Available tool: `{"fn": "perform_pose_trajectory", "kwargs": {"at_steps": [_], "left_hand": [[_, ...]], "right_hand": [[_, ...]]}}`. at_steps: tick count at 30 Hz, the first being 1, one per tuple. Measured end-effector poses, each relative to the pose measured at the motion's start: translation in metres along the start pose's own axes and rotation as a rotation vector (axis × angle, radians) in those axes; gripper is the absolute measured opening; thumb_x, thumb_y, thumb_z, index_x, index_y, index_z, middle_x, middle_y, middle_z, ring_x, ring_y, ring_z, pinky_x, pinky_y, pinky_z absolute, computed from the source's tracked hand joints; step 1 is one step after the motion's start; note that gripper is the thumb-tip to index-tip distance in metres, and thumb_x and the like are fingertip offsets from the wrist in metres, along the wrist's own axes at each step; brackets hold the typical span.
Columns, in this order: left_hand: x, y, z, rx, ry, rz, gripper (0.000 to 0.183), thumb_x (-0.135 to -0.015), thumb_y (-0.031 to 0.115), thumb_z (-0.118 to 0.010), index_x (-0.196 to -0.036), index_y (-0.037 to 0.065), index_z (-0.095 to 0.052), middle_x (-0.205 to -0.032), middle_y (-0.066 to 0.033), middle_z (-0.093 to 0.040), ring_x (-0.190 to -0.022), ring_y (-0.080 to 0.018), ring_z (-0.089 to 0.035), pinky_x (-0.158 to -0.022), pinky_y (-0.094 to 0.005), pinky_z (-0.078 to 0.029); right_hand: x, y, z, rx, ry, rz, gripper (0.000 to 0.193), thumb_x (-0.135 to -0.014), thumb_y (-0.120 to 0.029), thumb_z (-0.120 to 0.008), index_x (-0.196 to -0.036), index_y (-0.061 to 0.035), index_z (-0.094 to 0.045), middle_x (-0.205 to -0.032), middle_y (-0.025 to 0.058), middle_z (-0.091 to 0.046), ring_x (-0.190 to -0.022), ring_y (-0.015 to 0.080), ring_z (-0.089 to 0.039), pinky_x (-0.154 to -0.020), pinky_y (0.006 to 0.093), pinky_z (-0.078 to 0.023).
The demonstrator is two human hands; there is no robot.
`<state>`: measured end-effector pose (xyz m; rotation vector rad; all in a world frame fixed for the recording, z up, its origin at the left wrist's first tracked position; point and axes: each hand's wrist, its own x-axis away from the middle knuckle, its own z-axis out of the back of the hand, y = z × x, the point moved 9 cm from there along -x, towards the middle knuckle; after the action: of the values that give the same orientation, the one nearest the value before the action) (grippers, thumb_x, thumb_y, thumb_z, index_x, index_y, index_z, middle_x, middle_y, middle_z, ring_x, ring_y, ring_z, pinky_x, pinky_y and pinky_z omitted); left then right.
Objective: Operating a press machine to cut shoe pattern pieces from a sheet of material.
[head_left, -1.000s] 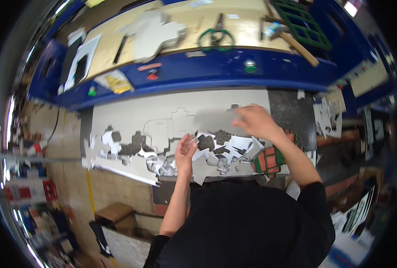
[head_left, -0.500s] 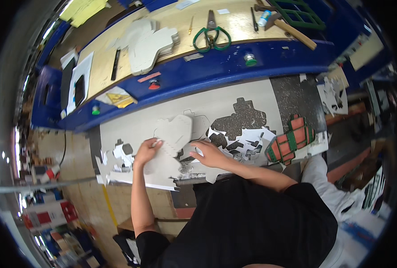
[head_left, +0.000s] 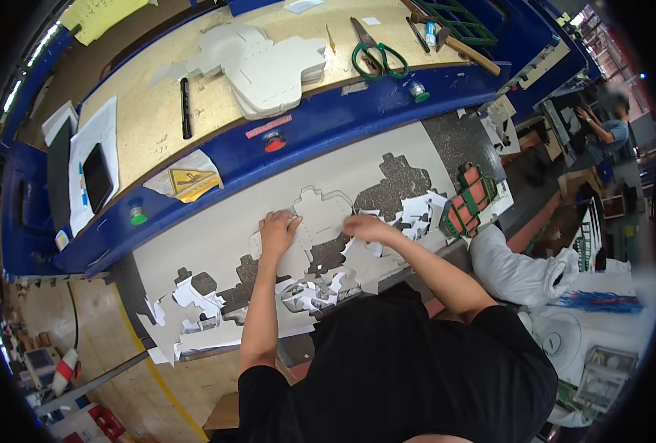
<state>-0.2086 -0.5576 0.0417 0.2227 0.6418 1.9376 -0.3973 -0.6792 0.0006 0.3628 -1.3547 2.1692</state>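
Note:
A large grey cardboard sheet [head_left: 217, 221] lies on the dark bed in front of me, with cut-out gaps in it. In its middle sits a cut-outlined piece [head_left: 320, 210] with a stepped top edge. On the left side of this piece my left hand [head_left: 278, 232] rests flat, fingers spread on the cardboard. My right hand [head_left: 372, 229] is at its right edge, fingers bent and drawn together; what they grip, if anything, is hidden. White and grey offcuts [head_left: 317, 292] lie in front of the hands.
On the wooden shelf behind stand a stack of grey cut pieces [head_left: 265, 70], a black marker [head_left: 186, 108], green-handled scissors [head_left: 378, 59], a hammer [head_left: 472, 55] and a phone [head_left: 97, 177]. A red-and-green cutting die [head_left: 470, 201] lies at right. Another person [head_left: 609, 129] is farther off.
The loose grey piece under my left hand is out of my hands. Both hands have moved to the outlined piece in the sheet. The view has shifted.

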Motion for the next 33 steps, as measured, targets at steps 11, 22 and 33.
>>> {"fn": "perform_pose_trajectory", "kwargs": {"at_steps": [11,22,33], "left_hand": [[-0.001,-0.017,-0.003,0.088,0.067,0.224,0.028,-0.085,0.03,-0.072,-0.09,0.009,-0.055,-0.094,-0.0101,-0.062,-0.094,-0.0321,-0.057,-0.08,-0.0464,-0.04],[0.004,0.005,0.001,0.035,0.088,0.133,0.037,-0.081,0.036,-0.075,-0.101,0.011,-0.059,-0.106,-0.0087,-0.059,-0.107,-0.0301,-0.05,-0.087,-0.0454,-0.037],[0.004,0.056,0.055,0.267,-0.387,0.192,0.05,-0.087,0.045,-0.069,-0.103,-0.002,-0.068,-0.087,-0.0187,-0.069,-0.075,-0.0256,-0.064,-0.068,-0.0378,-0.049]], "right_hand": [[0.004,-0.009,-0.035,-1.386,0.337,-0.635,0.088,-0.078,-0.031,-0.068,-0.146,0.0038,-0.025,-0.143,0.0251,-0.036,-0.134,0.0356,-0.035,-0.115,0.0455,-0.025],[0.001,0.015,-0.039,-1.362,0.499,-0.669,0.031,-0.076,-0.034,-0.071,-0.095,-0.011,-0.062,-0.09,0.0006,-0.055,-0.095,0.0194,-0.053,-0.096,0.0404,-0.04],[0.08,-0.102,0.024,-1.15,0.521,0.357,0.024,-0.093,-0.021,-0.067,-0.099,-0.0032,-0.053,-0.101,0.0063,-0.064,-0.094,0.0116,-0.06,-0.083,0.0259,-0.048]]}}
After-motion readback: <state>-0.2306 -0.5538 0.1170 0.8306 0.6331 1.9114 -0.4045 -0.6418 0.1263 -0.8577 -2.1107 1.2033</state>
